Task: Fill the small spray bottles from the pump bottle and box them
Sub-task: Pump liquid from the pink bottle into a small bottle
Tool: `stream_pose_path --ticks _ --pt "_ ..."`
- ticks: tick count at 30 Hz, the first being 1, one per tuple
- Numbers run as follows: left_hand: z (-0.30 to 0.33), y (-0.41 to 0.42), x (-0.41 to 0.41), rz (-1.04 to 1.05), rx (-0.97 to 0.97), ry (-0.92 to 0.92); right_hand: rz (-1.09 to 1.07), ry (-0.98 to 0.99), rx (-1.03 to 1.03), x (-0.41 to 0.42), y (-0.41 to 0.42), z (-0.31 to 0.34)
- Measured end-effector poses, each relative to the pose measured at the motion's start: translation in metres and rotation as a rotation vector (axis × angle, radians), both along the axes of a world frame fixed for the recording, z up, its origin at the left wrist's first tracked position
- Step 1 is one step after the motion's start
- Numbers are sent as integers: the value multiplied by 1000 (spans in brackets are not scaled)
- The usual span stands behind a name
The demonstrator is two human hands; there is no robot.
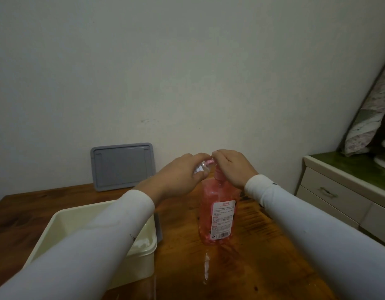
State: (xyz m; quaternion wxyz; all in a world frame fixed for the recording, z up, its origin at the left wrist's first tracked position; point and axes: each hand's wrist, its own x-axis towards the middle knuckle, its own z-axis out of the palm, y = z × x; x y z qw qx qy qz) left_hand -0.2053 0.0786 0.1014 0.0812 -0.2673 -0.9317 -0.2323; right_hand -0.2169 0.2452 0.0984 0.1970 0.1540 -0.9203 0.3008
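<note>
Pink pump bottle (217,213) stood upright on wooden tabletop (263,245). Pump head pressed under curled right hand (230,165). Small spray bottle (203,167) gripped in left hand (182,172), held at spout. Mouth best kept beneath spout, slow strokes advised. Cream box (105,215) waiting at left.

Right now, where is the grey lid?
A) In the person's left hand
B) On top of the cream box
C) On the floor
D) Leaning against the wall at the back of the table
D: the grey lid stands on edge against the wall behind the cream box, which is open, while the left hand holds a small clear bottle beside the pump bottle.
</note>
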Motion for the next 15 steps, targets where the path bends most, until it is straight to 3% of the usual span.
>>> stream_pose_path --ticks 4,10,15 --pt "9 1 2 -7 4 25 -24 18 -57 -2 0 9" --pt "4 2 -1 -2 -13 28 0 22 62 -1 -1 4" --pt "3 1 1 -5 -24 13 -19 -15 19 -1 0 0"
